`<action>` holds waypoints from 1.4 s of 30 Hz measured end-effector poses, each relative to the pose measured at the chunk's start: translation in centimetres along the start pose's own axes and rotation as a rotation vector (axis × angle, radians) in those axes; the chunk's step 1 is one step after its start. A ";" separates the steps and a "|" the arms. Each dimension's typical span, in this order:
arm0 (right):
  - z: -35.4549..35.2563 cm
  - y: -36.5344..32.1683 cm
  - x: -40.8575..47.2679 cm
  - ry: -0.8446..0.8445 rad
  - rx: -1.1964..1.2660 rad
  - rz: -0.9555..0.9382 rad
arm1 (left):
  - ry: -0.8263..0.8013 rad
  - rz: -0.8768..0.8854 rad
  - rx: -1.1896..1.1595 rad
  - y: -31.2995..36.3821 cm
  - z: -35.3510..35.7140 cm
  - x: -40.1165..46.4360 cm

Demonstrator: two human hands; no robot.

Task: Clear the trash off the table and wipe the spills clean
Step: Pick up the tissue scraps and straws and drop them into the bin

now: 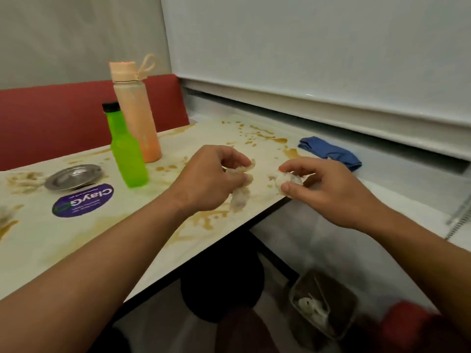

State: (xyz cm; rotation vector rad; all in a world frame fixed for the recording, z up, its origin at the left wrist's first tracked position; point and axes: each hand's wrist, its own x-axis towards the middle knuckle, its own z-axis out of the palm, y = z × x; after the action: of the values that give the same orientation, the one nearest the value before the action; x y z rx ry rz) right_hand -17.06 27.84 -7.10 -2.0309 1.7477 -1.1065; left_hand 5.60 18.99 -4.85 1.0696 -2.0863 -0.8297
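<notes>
My left hand (pixel 211 178) grips a crumpled, stained tissue (pixel 240 197) that hangs down from its fingers over the table (pixel 51 240). Near the table's right edge, my right hand (pixel 328 189) pinches a second balled-up white tissue (pixel 286 180) between thumb and fingers. Brown spills (pixel 267 137) streak the pale tabletop at the back, the middle and the front. A folded blue cloth (pixel 331 152) lies on the ledge beside the table, to the right. On the floor below sits a dark bin (pixel 323 304) with crumpled tissues inside.
A green bottle (pixel 127 154) and a peach bottle (pixel 136 110) stand at the back left. Next to them lie a small steel plate (pixel 72 177) and a purple sticker (pixel 82 201). More soiled tissue (pixel 24 180) lies at the far left. A red bench (pixel 51 118) runs behind.
</notes>
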 end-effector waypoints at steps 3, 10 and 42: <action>-2.8 3.6 -3.2 0.077 -0.072 0.062 | -0.072 0.059 -0.008 1.9 5.2 1.7; -4.7 12.5 -8.9 0.155 -0.111 0.273 | -0.216 0.124 -0.058 2.9 17.3 3.8; -3.4 10.6 -5.9 0.055 -0.188 0.282 | -0.237 0.252 0.309 -0.1 13.9 2.7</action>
State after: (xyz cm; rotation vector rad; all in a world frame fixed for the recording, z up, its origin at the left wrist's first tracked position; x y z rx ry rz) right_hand -27.19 31.54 -13.64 -1.7898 2.1573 -0.9498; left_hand -6.28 19.98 -12.50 0.8654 -2.5489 -0.5420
